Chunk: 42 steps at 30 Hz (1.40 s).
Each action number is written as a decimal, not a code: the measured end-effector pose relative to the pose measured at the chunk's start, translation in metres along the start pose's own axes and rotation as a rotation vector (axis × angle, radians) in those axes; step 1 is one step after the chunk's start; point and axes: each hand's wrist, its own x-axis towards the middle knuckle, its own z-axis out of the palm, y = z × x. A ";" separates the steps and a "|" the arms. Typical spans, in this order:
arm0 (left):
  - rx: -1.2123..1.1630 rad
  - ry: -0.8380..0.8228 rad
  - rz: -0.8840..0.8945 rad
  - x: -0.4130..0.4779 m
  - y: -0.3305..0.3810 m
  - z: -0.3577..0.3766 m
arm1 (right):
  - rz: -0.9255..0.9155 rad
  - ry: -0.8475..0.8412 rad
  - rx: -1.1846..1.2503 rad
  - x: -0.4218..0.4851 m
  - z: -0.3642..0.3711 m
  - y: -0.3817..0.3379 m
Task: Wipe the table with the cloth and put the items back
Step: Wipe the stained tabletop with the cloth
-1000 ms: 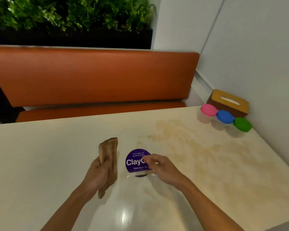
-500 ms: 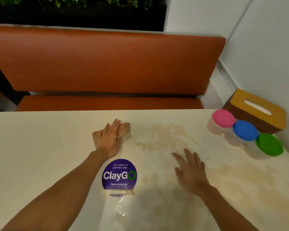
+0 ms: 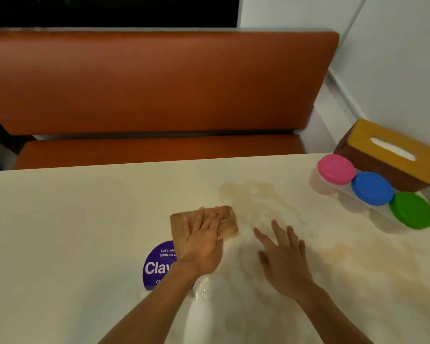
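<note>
My left hand point(image 3: 201, 245) presses flat on a folded tan cloth point(image 3: 227, 223) in the middle of the cream table point(image 3: 60, 232). Its fingers are spread over the cloth. My right hand point(image 3: 282, 256) rests flat and open on the table just right of the cloth, holding nothing. A brownish smear point(image 3: 253, 197) spreads from beyond the cloth across the table's right side. A round purple "ClayGo" sign point(image 3: 157, 265) in a clear stand is near my left wrist, partly hidden by my forearm.
At the far right, by the wall, stand three clear jars with pink point(image 3: 336, 169), blue point(image 3: 371, 187) and green point(image 3: 412, 209) lids. Behind them is a brown tissue box point(image 3: 387, 150). An orange bench point(image 3: 147, 85) runs along the table's far edge.
My left hand brought the cloth down from the air onto the table, and it now lies flatter and wider under my palm. My right hand let go of the purple sign and lies flat.
</note>
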 end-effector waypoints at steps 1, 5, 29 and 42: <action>-0.038 -0.013 0.014 0.001 0.007 0.000 | 0.001 -0.001 -0.002 0.002 -0.001 0.000; -0.255 -0.083 0.071 -0.012 0.026 0.005 | 0.020 -0.027 -0.007 0.001 0.000 0.001; -1.333 -0.170 -0.143 -0.029 0.036 -0.100 | -0.041 -0.266 1.499 0.017 -0.083 -0.075; 0.075 0.055 -0.300 0.029 -0.116 -0.078 | 0.080 0.152 0.891 0.066 -0.115 -0.045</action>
